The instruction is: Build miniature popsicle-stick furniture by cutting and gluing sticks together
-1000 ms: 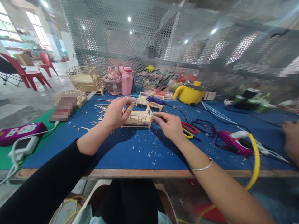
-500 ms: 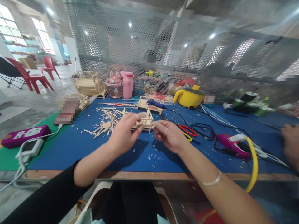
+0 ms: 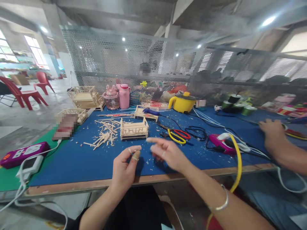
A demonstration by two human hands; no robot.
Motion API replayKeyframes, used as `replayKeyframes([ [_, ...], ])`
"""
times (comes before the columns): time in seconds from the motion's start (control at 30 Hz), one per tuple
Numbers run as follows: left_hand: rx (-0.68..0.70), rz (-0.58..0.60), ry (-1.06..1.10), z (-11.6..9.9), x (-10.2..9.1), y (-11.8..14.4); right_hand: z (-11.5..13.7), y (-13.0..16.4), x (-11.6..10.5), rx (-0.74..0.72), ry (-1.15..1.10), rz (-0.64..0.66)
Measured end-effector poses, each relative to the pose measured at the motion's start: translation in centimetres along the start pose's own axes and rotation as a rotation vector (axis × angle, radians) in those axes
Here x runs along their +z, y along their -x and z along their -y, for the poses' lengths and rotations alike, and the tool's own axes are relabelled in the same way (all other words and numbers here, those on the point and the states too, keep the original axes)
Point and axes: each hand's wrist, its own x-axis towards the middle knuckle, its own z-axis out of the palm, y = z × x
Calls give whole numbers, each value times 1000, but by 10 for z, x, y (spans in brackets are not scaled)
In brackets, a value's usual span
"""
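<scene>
My left hand is above the front of the blue mat, thumb and forefinger pressed together. Whatever may be between those fingertips is too small to make out. To its right, my right hand has its forefinger stretched out and the other fingers loosely bent, somewhat blurred, with nothing seen in them. Just beyond both hands stands a small wooden crib-like frame with railed sides, near the right forefinger's tip. A pile of thin wooden sticks lies left of it. Behind it, a blue glue gun rests on another wooden frame.
Yellow-and-red-handled scissors and a black cable lie to the right. A magenta power strip has a yellow cord plugged in. Behind are a yellow pot and pink bottle. A co-worker's hand rests at far right.
Both hands have drawn back toward the table's front edge and apart from the wooden frame, which now shows fully. The view has shifted, and more of the co-worker's arm shows.
</scene>
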Motion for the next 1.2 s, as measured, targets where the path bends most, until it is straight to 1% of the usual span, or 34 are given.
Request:
replayKeyframes([
  [0.03, -76, 12, 9, 1, 1, 0, -7, -8, -17, 25, 225, -126],
  [0.07, -133, 34, 17, 2, 1, 0, -16, -17, -35, 78, 503, -243],
  [0.1, -169, 65, 23, 3, 2, -2, -25, -27, -52, 126, 609, -284],
  [0.17, -191, 109, 28, 4, 4, -4, -41, -46, -80, 209, 722, -264],
  [0.23, -197, 116, 28, 5, 5, -7, -53, -60, -96, 269, 804, -188],
  [0.33, -211, 127, 40, 4, 6, -8, -59, -73, -103, 326, 884, -91],
  [0.43, -239, 121, 45, 3, 6, -8, -55, -78, -104, 346, 909, -40],
  [0.5, -266, 110, 51, 1, 5, -8, -50, -77, -106, 326, 902, -41],
  [0.57, -282, 111, 57, 0, 5, -8, -44, -71, -111, 299, 890, -73],
  [0.67, -288, 142, 52, -1, 4, -7, -36, -48, -115, 261, 869, -136],
  [0.77, -265, 159, 4, -1, 3, -7, -29, -17, -106, 220, 849, -193],
  [0.83, -232, 153, -36, -1, 2, -6, -25, 2, -90, 181, 822, -204],
  [0.9, -201, 154, -54, -1, 2, -7, -20, 17, -70, 102, 717, -197],
  [0.97, -170, 164, -53, -2, 2, -7, -13, 28, -51, 14, 567, -159],
  [1.03, -149, 178, -52, -2, 2, -7, -6, 34, -35, -42, 493, -68],
  [1.13, -142, 188, -51, -3, 1, -7, 3, 36, -20, -77, 487, 56],
  [1.2, -159, 193, -32, -4, 2, -6, 6, 35, -13, -89, 502, 74],
])
